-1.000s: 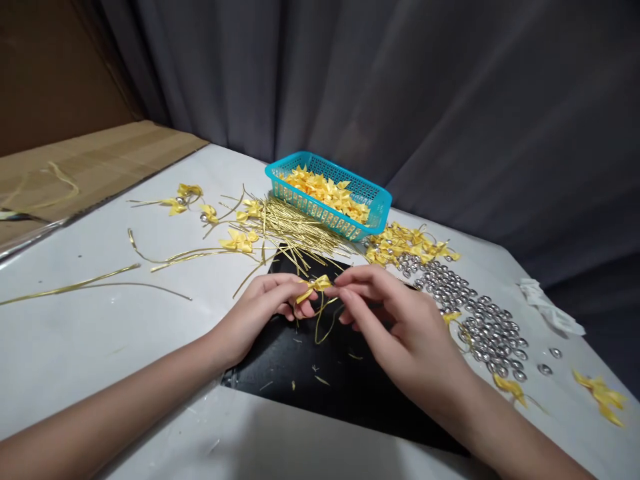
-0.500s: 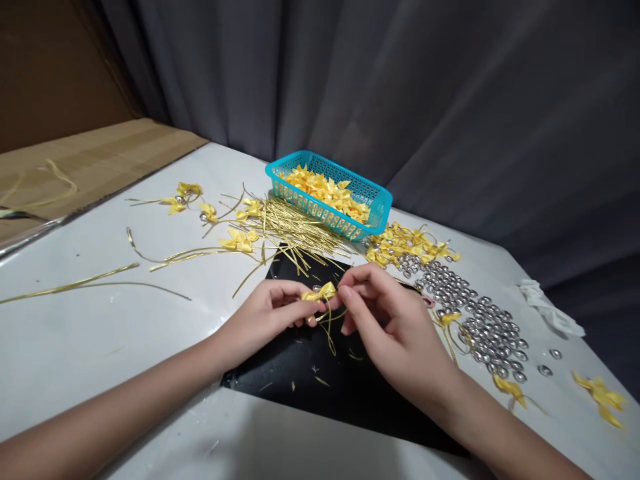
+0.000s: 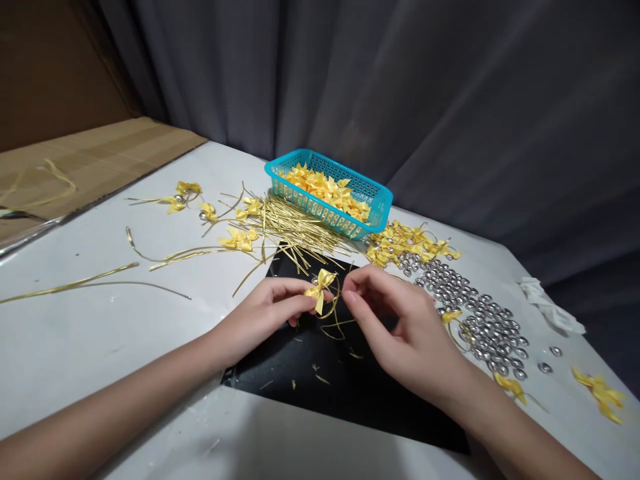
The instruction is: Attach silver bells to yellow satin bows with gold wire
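My left hand pinches a yellow ribbon bow between thumb and fingers, above a black mat. A thin gold cord loops down from the bow on its right side. Just right of the bow, my right hand is closed in a pinch on the cord; a short bit of cord shows above its fingertips. Beside the bow a small silver bead is partly visible. The other fingers of my right hand curl in toward the palm, partly hidden.
Behind the mat lies a pile of gold cords, with a blue basket of yellow bows beyond. To the right are finished-looking bows, many silver beads and a crumpled white strip. Cardboard covers the left corner.
The bow has turned in my left hand, so its front and tails now face up. My right fingertips have moved slightly right, away from the bow.
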`<state>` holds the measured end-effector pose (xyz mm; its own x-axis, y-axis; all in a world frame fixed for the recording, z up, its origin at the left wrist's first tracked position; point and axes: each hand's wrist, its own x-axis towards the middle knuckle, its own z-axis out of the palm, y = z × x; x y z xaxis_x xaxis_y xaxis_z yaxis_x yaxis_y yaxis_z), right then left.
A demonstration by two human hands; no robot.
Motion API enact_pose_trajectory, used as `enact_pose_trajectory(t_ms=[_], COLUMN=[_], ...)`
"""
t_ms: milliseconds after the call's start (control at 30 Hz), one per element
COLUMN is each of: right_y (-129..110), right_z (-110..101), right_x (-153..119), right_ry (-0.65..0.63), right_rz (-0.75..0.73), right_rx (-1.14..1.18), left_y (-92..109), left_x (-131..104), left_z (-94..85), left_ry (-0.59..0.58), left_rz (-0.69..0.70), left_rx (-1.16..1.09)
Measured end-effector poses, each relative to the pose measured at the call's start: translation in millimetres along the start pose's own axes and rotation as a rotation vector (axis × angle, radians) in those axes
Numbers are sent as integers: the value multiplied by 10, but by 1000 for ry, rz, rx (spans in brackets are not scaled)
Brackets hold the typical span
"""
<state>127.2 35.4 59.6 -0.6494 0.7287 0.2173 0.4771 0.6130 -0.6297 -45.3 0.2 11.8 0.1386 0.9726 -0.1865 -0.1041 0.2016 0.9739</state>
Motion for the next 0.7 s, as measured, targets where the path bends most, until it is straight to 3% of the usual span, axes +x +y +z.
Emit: enact_pose_trajectory(t_ms=[200,300,467,700], right_y=[18,23,-9,-20], right_z=[34,39,23,58], right_x=[-1,-2,-13,-11], right_ry=[-47,-36,13,-97], right_rz=[-20,14,87,127], right_rx=[-53,-30,168,455], left_y=[-50,-49,-38,-55], left_x=[11,18,19,7], left_z=[4,13,30,38], left_ry=[7,36,103,53], left_rz=[-20,-13,-61,-71], left_rx=[-205,-183,-251,-304])
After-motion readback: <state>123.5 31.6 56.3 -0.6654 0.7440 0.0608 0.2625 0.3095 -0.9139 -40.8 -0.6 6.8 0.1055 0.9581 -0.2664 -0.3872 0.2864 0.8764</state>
